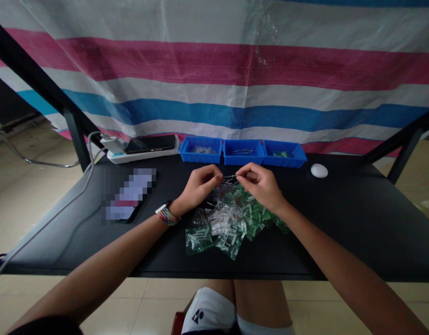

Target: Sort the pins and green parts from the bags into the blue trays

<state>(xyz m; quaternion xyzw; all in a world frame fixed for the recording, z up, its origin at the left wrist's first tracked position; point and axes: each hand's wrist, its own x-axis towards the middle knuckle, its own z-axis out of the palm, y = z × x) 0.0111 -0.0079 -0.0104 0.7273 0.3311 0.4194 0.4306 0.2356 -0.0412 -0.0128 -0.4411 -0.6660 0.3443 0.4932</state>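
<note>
Both hands meet above the far edge of a pile of small plastic bags. My left hand (201, 184) is closed, thumb and forefinger pinching one end of a thin metal rod (230, 177). From the other side my right hand (259, 182) pinches the rod's opposite end. More thin metal pieces lie just under it. Below the hands spread green-tinted bags (251, 215) and clear bags (224, 219) with small white and metal parts inside. One green bag (198, 239) lies at the pile's near left.
Behind the hands stand three blue bins: left (201, 157), middle (244, 159) and right (284, 161), with small parts inside. A power strip (143, 155) carries a dark phone (151, 144). Another phone (130, 197) lies left; a white oval object (319, 170) sits right. A cable (87, 179) crosses the left side.
</note>
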